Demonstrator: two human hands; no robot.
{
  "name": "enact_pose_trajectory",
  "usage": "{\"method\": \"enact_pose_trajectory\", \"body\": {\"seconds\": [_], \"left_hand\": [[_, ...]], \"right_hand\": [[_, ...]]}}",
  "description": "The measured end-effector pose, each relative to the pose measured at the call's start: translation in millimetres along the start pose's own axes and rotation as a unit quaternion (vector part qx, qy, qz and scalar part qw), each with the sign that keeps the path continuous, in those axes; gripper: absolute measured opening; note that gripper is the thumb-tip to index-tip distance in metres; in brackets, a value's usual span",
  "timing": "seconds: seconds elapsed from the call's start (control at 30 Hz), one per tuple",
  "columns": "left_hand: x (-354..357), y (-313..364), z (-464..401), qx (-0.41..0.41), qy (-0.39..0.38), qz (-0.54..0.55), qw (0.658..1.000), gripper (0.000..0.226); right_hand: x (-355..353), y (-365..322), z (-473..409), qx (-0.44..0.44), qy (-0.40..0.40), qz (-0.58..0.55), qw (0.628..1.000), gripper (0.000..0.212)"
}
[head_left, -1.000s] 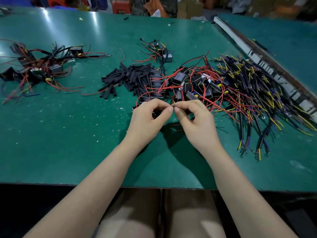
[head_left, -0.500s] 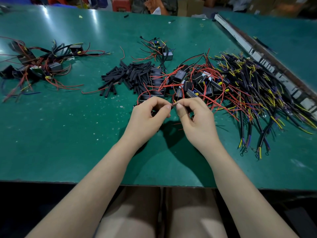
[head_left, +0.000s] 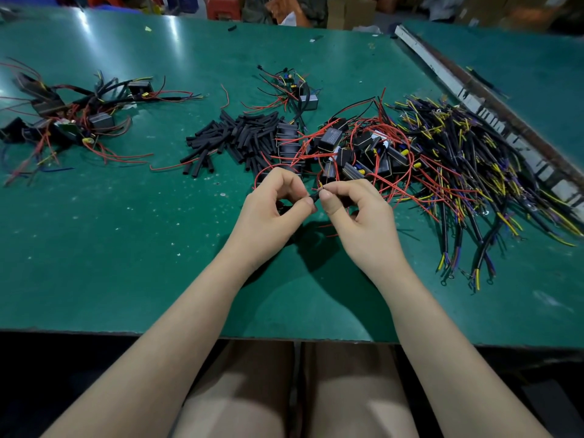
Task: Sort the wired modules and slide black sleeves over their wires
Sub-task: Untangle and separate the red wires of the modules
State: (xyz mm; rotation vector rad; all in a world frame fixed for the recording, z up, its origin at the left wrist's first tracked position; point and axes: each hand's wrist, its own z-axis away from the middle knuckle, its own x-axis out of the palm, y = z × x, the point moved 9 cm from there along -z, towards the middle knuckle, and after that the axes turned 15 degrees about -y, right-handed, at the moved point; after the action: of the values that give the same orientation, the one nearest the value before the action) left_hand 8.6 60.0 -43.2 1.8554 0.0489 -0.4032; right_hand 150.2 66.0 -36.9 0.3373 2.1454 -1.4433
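Observation:
My left hand point(head_left: 276, 203) and my right hand point(head_left: 354, 210) meet fingertip to fingertip over the green table point(head_left: 126, 248). Between them a short black sleeve point(head_left: 314, 196) is pinched by my left thumb and forefinger. My right hand pinches thin wire ends point(head_left: 320, 185) at the sleeve's mouth. Just behind the hands lies a pile of black modules with red wires point(head_left: 357, 147). A heap of loose black sleeves point(head_left: 234, 137) sits to its left.
A tangle of black, yellow and purple cables point(head_left: 474, 172) spreads at the right. Wired modules point(head_left: 69, 118) lie at the far left, and a small cluster point(head_left: 295, 90) at the back centre. A metal rail point(head_left: 474, 102) runs along the right edge.
The hands have parted slightly, showing the black sleeve and wire tips between the fingertips. Both hands stay at the same place on the table.

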Motion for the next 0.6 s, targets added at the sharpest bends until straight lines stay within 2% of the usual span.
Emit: {"method": "enact_pose_trajectory", "body": {"seconds": [0.3, 0.43, 0.6], "left_hand": [[-1.4, 0.9, -1.0, 0.014, 0.011, -0.036, 0.999, 0.018], [-2.8, 2.2, 0.1, 0.011, 0.019, -0.066, 0.998, 0.023], [-0.9, 8.5, 1.2, 0.010, 0.013, -0.128, 0.992, 0.017]], "right_hand": [[2.1, 1.2, 0.3, 0.000, -0.004, 0.023, 1.000, 0.012], [6.3, -5.4, 1.4, -0.015, -0.010, 0.084, 0.996, 0.011], [14.7, -7.7, 2.3, 0.001, -0.037, 0.161, 0.986, 0.017]]}}
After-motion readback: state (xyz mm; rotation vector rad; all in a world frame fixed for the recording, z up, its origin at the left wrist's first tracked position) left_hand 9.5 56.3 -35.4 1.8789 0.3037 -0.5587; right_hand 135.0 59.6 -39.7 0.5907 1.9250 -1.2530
